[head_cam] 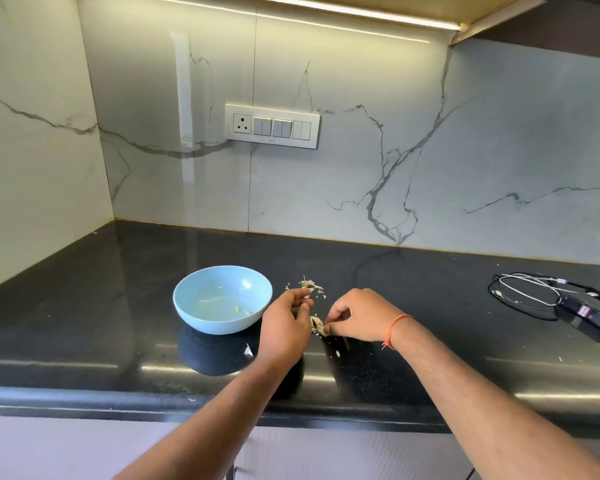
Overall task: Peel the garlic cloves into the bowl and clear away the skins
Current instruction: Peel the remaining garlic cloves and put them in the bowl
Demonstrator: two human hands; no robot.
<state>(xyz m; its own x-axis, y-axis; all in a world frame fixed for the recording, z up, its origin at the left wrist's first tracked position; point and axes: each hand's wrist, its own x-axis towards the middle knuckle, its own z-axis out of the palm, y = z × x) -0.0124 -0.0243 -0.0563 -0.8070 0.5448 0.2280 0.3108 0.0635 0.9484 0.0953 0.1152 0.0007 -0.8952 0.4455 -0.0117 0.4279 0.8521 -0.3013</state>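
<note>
Pinching papery garlic skins, right hand.

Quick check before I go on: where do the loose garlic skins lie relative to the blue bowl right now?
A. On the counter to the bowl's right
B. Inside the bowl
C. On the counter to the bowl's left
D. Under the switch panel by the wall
A: the pile of garlic skins lies on the black counter just right of the blue bowl, beyond the left hand.
</note>
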